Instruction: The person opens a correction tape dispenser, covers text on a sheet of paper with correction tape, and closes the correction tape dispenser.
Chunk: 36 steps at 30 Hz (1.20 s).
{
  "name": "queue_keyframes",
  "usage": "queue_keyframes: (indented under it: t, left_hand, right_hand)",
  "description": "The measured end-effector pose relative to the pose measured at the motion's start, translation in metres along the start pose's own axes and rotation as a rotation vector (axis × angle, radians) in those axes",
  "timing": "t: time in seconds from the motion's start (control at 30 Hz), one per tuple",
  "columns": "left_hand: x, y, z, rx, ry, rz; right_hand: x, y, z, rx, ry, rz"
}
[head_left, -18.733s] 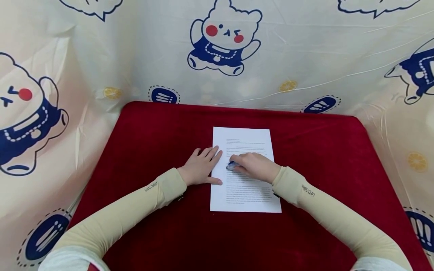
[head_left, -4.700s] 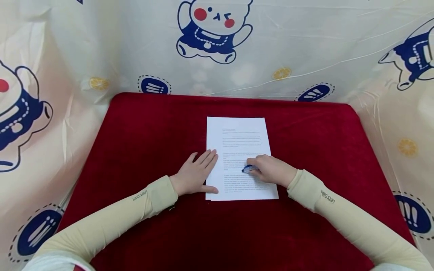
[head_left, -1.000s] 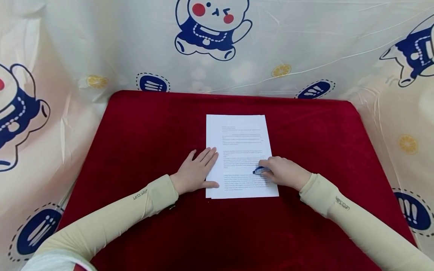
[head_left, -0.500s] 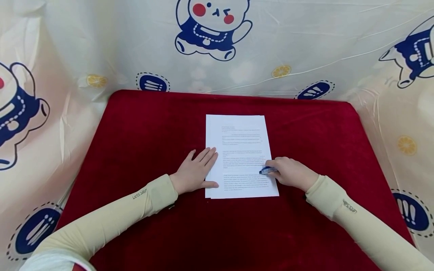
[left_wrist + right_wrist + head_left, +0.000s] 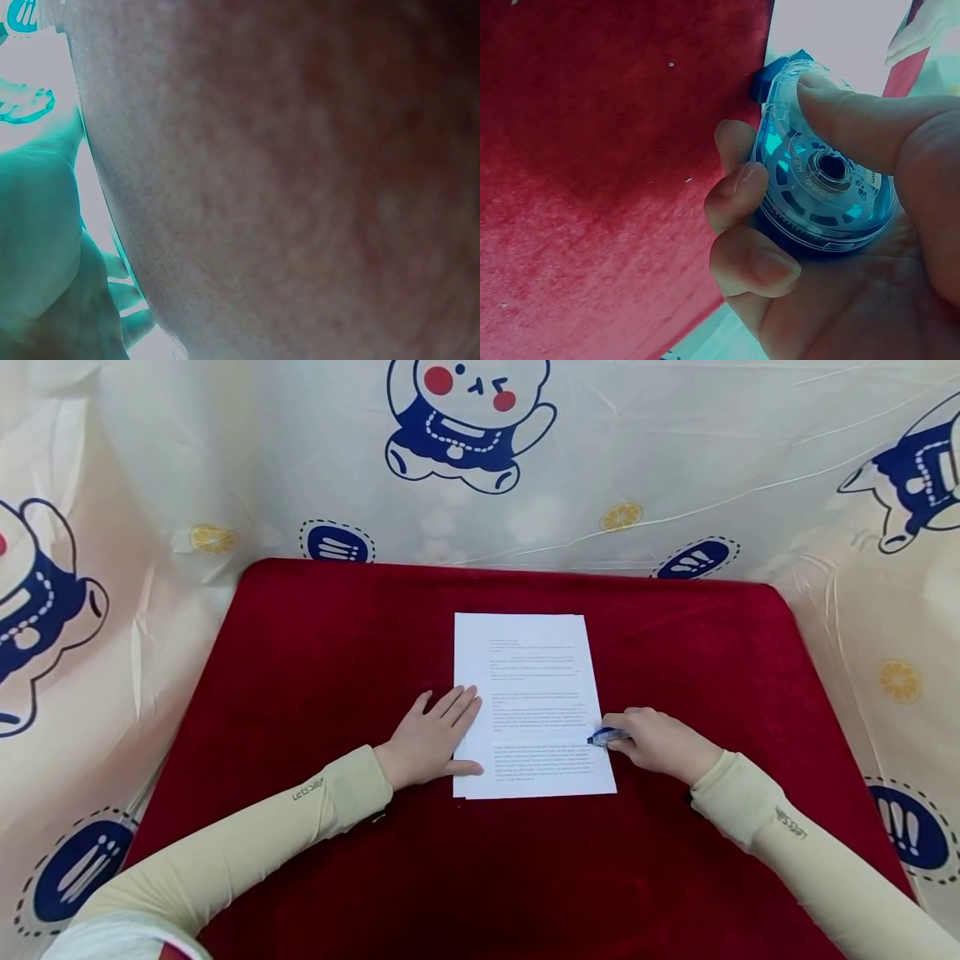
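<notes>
Printed white paper [image 5: 536, 631], at least two sheets slightly out of line, lies on a dark red cloth. My left hand [image 5: 429, 745] rests flat on its left edge, fingers straight and thumb spread. My right hand [image 5: 663, 743] grips a clear blue correction tape [image 5: 609, 736] at the paper's right side, its tip right at the end of the printed lines. A blank white band runs leftward from the tip between two blocks of text. In the right wrist view, the thumb [image 5: 855, 124] presses on the see-through case, with curled fingers beneath. Skin fills most of the left wrist view.
The red cloth [image 5: 337, 635] covers the table around the paper. A pale patterned curtain [image 5: 262, 460] with cartoon bears hangs behind and at both sides. Cream sleeves [image 5: 322, 806] cover both forearms.
Over the last second the right hand has slid the correction tape rightward across the page to near its right edge. Much earlier it was further left and higher. The left hand stays put.
</notes>
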State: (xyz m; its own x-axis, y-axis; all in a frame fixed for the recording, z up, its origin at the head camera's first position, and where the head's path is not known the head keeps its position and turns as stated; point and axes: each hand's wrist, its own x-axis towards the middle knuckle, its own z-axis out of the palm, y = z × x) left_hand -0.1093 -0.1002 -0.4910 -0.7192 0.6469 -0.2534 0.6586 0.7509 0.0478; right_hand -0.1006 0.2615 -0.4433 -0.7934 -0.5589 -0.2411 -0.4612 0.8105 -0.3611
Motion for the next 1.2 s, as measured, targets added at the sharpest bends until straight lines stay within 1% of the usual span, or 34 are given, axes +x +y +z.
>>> queue_keyframes:
  t: [0.07,0.23,0.43,0.5,0.63,0.8,1.0,1.2]
  left_hand:
    - [0.000,0.000,0.000,0.001,-0.007,-0.003]
    - [0.000,0.000,0.000,0.000,0.006,0.002]
    - [0.001,-0.001,0.001,0.011,0.006,-0.001]
    - [0.001,-0.001,0.001,0.005,0.005,0.001]
    - [0.001,0.000,-0.001,-0.005,0.006,0.011]
    - [0.001,-0.001,-0.003,0.002,-0.003,0.017]
    - [0.001,-0.001,-0.004,-0.008,-0.005,0.019]
    - [0.001,-0.002,-0.002,-0.007,-0.009,0.015]
  right_hand:
    - [-0.001,0.001,0.000,0.003,0.001,-0.004]
    - [-0.001,0.003,0.000,-0.008,0.015,-0.014]
    - [-0.001,0.002,-0.001,-0.063,0.018,-0.016]
    - [0.000,0.001,-0.003,-0.081,0.018,-0.028]
    - [0.003,-0.005,-0.006,-0.075,0.032,-0.059]
    - [0.014,-0.017,-0.007,-0.068,0.053,-0.095]
    - [0.031,-0.035,-0.006,-0.067,0.017,-0.119]
    - [0.050,-0.056,-0.001,-0.055,0.005,-0.199]
